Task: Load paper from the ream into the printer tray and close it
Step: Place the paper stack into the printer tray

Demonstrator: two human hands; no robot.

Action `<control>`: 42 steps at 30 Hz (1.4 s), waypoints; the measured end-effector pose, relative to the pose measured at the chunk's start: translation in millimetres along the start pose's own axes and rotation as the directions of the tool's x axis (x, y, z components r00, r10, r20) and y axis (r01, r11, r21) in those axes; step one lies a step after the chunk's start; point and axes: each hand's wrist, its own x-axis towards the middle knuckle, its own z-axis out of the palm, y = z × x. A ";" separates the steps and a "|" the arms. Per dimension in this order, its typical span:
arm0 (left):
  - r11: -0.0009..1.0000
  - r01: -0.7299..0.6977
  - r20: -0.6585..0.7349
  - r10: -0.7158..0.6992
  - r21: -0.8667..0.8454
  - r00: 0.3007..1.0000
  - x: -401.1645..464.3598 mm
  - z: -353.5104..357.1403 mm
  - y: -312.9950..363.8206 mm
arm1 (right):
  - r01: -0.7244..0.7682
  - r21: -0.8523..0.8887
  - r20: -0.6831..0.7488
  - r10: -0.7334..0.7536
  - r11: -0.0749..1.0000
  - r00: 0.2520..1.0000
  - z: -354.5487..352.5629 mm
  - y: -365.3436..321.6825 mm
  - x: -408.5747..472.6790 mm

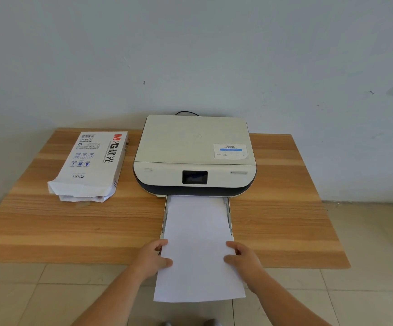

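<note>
On the wooden table (284, 208): printer (194, 149) at the back middle, its tray (229, 215) pulled out toward the near edge.
Paper stack (199, 250): white sheets lying in the tray, far end at the printer's slot, near end hanging past the table edge over the tiled floor (49, 297).
Left hand (154, 257): closed on the stack's left edge, thumb on top, fingers curled beneath.
Right hand (243, 257): gripping the right edge likewise, thumb on top.
Ream (92, 163): opened wrapper, left of the printer, well apart from the hands.
</note>
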 end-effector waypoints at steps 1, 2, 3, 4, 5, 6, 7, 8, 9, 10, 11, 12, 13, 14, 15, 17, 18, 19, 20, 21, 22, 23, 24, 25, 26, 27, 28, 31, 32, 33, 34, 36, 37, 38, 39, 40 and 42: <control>1.000 0.010 -0.001 -0.010 0.002 1.000 2.1 -0.1 -1.0 | -0.010 0.011 0.007 0.010 1.000 1.000 0.9 0.3 1.1; 1.000 0.021 -0.003 -0.021 0.002 1.000 3.7 -0.4 -1.3 | -0.019 0.017 0.013 0.019 1.000 1.000 1.8 0.9 2.4; 0.999 0.031 -0.003 -0.031 0.005 1.000 5.4 -0.9 -1.6 | -0.027 0.021 0.019 0.026 0.999 0.999 3.0 1.2 3.7; 0.999 0.040 -0.004 -0.040 0.007 0.999 6.9 -1.2 -1.7 | -0.033 0.026 0.021 0.032 0.999 0.999 4.0 1.6 5.3; 0.999 0.049 -0.003 -0.049 0.010 0.999 8.4 -1.4 -1.7 | -0.039 0.034 0.021 0.038 0.999 0.999 4.9 2.0 6.8; 0.998 0.054 -0.004 -0.054 0.011 0.999 10.0 -1.6 -1.7 | -0.045 0.048 0.019 0.044 0.998 0.999 5.5 1.9 8.8; 0.998 0.059 -0.002 -0.059 0.012 0.998 11.4 -1.8 -1.1 | -0.053 0.066 0.016 0.052 0.996 0.998 5.8 1.9 10.7; 0.998 0.061 0.000 -0.061 0.012 0.998 12.5 -1.9 -0.2 | -0.063 0.087 0.016 0.062 0.994 0.998 6.0 1.8 12.4; 0.998 0.066 0.004 -0.066 0.011 0.998 13.9 -2.0 0.3 | -0.071 0.110 0.017 0.070 0.991 0.997 6.2 1.1 13.8; 0.998 0.069 0.008 -0.069 0.010 0.998 15.5 -2.2 1.0 | -0.076 0.132 0.018 0.074 0.988 0.997 6.4 0.1 15.2; 0.997 0.074 0.012 -0.075 0.012 0.997 17.1 -2.7 2.1 | -0.078 0.151 0.016 0.076 0.986 0.997 6.5 -0.9 17.0; 0.997 0.077 0.015 -0.077 0.012 0.997 18.7 -3.4 4.1 | -0.075 0.164 0.013 0.074 0.984 0.997 6.6 -2.6 18.4; 0.997 0.080 0.019 -0.080 0.008 0.997 21.0 -4.3 6.2 | -0.071 0.176 0.011 0.070 0.982 0.997 6.6 -4.8 19.5; 0.997 0.081 0.020 -0.081 0.000 0.997 23.7 -5.2 8.7 | -0.068 0.183 0.008 0.068 0.981 0.998 6.3 -6.8 21.0; 0.997 0.082 0.021 -0.081 -0.006 0.996 26.6 -5.8 11.1 | -0.066 0.183 0.008 0.065 0.981 0.998 6.1 -9.7 21.7; 0.997 0.081 0.015 -0.081 -0.009 0.997 31.7 -7.0 16.1 | -0.062 0.165 0.004 0.062 0.984 0.998 5.5 -14.3 25.2; 0.997 0.078 0.009 -0.078 -0.003 0.997 34.2 -7.7 18.8 | -0.061 0.156 0.000 0.062 0.986 0.998 5.6 -16.4 28.1; 0.997 0.076 0.003 -0.076 0.001 0.997 37.2 -8.5 20.8 | -0.061 0.149 -0.004 0.062 0.987 0.998 5.8 -18.5 31.3; 0.997 0.075 -0.001 -0.075 0.003 0.997 40.1 -9.1 23.0 | -0.061 0.143 -0.008 0.063 0.988 0.998 6.2 -21.0 33.9; 0.997 0.078 -0.002 -0.078 0.000 0.997 42.7 -9.8 25.2 | -0.063 0.134 -0.012 0.065 0.989 0.998 6.5 -23.6 36.6; 0.997 0.078 -0.001 -0.078 0.000 0.997 45.3 -10.3 27.5 | -0.064 0.131 -0.014 0.067 0.989 0.998 6.6 -25.8 39.4; 0.997 0.077 0.000 -0.077 0.000 0.997 47.5 -10.5 29.7 | -0.068 0.130 -0.014 0.070 0.989 0.997 6.4 -28.2 42.2; 0.997 0.076 0.002 -0.076 -0.001 0.997 49.6 -10.5 32.2 | -0.072 0.135 -0.013 0.074 0.988 0.997 6.2 -30.6 45.0; 0.997 0.076 0.003 -0.076 -0.004 0.997 51.8 -10.5 34.4 | -0.076 0.139 -0.012 0.078 0.987 0.997 6.1 -33.3 47.0; 0.997 0.075 0.002 -0.075 -0.004 0.997 53.3 -10.4 37.0 | -0.074 0.136 -0.014 0.077 0.988 0.997 5.8 -35.2 49.8; 0.997 0.076 -0.001 -0.076 -0.002 0.997 55.3 -10.5 39.3 | -0.068 0.121 -0.023 0.071 0.990 0.997 5.6 -37.3 52.9; 0.997 0.075 -0.008 -0.075 -0.001 0.997 57.5 -10.7 41.2 | -0.058 0.099 -0.031 0.062 0.993 0.998 5.3 -39.3 56.0; 0.997 0.073 -0.030 -0.073 -0.007 0.997 64.4 -11.6 44.7 | -0.049 0.040 -0.057 0.051 0.998 0.997 5.9 -47.7 63.5; 0.997 0.070 -0.040 -0.071 -0.009 0.997 66.4 -11.8 46.1 | -0.047 0.031 -0.063 0.048 0.998 0.997 6.1 -49.9 66.4; 0.998 0.069 -0.049 -0.070 -0.014 0.996 67.8 -11.9 47.3 | -0.048 0.021 -0.066 0.049 0.999 0.997 6.5 -52.7 68.7; 0.998 0.066 -0.057 -0.067 -0.020 0.996 69.1 -11.5 48.4 | -0.045 0.013 -0.067 0.046 0.999 0.997 6.6 -54.1 71.8; 0.998 0.061 -0.076 -0.064 -0.034 0.995 71.8 -11.3 49.8 | -0.045 0.024 -0.074 0.047 0.999 0.996 6.4 -56.4 76.1; 0.997 0.062 -0.088 -0.066 -0.042 0.994 73.2 -11.4 50.2 | -0.052 0.045 -0.085 0.056 0.998 0.995 6.2 -56.3 77.7; 0.997 0.063 -0.100 -0.068 -0.049 0.993 74.6 -11.3 50.0 | -0.055 0.065 -0.097 0.061 0.996 0.993 5.7 -55.6 78.9; 0.996 0.066 -0.112 -0.073 -0.064 0.991 75.4 -11.0 50.2 | -0.062 0.083 -0.110 0.071 0.995 0.991 5.2 -55.4 78.2; 0.994 0.072 -0.123 -0.081 -0.081 0.989 76.0 -10.6 50.0 | -0.066 0.102 -0.122 0.078 0.993 0.989 4.3 -54.1 78.2; 0.989 0.105 -0.143 -0.119 -0.107 0.983 76.3 -9.8 49.1 | -0.066 0.112 -0.139 0.081 0.992 0.987 2.4 -50.5 76.2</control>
